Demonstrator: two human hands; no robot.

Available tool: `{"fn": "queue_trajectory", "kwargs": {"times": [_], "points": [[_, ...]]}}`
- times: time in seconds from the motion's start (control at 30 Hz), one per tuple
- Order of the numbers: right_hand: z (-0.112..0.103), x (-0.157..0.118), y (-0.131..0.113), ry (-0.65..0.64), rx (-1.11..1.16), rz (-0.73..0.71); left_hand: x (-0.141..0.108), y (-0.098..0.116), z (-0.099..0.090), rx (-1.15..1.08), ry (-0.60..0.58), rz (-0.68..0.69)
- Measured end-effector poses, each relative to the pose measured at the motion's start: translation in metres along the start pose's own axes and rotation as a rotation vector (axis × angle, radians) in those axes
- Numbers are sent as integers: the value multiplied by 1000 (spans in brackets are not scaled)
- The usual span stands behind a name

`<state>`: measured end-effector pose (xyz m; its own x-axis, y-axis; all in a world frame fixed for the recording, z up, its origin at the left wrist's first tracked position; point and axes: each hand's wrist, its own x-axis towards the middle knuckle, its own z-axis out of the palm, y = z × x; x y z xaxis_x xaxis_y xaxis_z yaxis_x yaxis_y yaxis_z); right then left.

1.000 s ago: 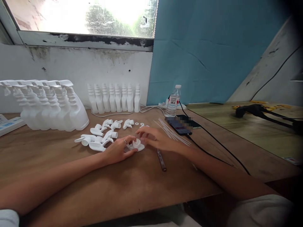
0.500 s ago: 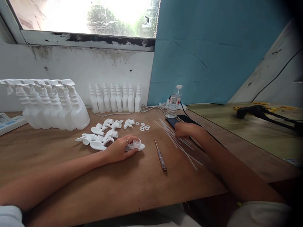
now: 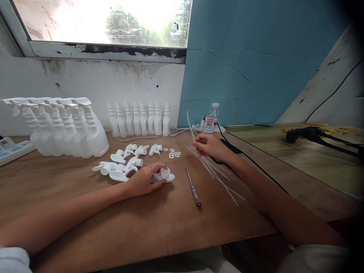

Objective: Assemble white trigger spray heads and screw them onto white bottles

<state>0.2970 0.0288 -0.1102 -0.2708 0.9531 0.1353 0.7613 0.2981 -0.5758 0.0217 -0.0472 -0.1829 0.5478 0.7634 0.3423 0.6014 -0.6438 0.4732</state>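
Note:
A white trigger sprayer head (image 3: 165, 174) lies on the table, its round collar turned up, and my left hand (image 3: 146, 179) grips it with thumb and fingers. My right hand (image 3: 209, 146) pinches a thin white plastic tube (image 3: 190, 123) that sticks up from the fingertips. Below that hand several more tubes (image 3: 212, 167) lie in a loose fan. Between the hands rests a screwdriver (image 3: 194, 192) with a see-through handle. Several white washers (image 3: 174, 153) and a group of other sprayer heads (image 3: 119, 163) lie beyond and left of my left hand.
White spray bottles (image 3: 65, 131) with heads fitted stand in rows at the left. Slimmer white bottles (image 3: 139, 119) line the wall. A water bottle (image 3: 211, 118) stands at the back, with a dark phone (image 3: 231, 147) and a cable near my right arm. A power strip (image 3: 19, 149) lies far left.
My right hand has lifted one tube off the pile and moved slightly left and up, holding it upright. My left hand still grips the same sprayer head.

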Motion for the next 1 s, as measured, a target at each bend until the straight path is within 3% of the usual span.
{"fn": "queue_trajectory", "kwargs": {"times": [0.1,0.23,0.4,0.6,0.77,1.0], "points": [[24,-12,-16,6,659,-276,0,0,1,-17,6,-63],[59,-31,-33,32,864,-457,0,-1,2,-59,21,-48],[80,-39,-37,-40,823,-531,2,-4,2,-94,37,20],[79,-39,-35,-8,649,-589,3,-4,2,-65,39,41],[85,-33,-35,64,349,-700,2,-6,4,-63,45,43],[90,-32,-43,89,252,-706,2,-7,4,-54,56,51]]}}
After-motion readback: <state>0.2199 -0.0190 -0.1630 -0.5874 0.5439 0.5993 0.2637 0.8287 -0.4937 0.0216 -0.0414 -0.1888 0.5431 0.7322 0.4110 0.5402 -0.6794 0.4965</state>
